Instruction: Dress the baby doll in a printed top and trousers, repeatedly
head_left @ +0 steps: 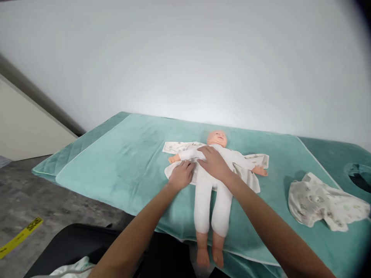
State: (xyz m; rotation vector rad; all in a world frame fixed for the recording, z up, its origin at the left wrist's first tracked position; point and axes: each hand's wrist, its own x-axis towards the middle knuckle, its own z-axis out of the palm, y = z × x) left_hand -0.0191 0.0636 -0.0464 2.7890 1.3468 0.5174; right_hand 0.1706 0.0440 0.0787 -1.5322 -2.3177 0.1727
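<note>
A baby doll [213, 200] in a white body lies on its back on a teal padded table [121, 162], head toward the wall, arms spread. Under it a white printed garment [249, 175] is spread open. My left hand [181, 174] rests at the doll's left side on the garment's edge, fingers curled onto the cloth. My right hand [214, 162] lies flat across the doll's chest, fingers stretched toward its shoulder.
A crumpled white printed cloth [324, 202] lies on the table at the right. A round face hole [359, 177] opens in the table's far right end. A black seat [78, 243] is below me, and yellow tape [20, 236] marks the grey floor.
</note>
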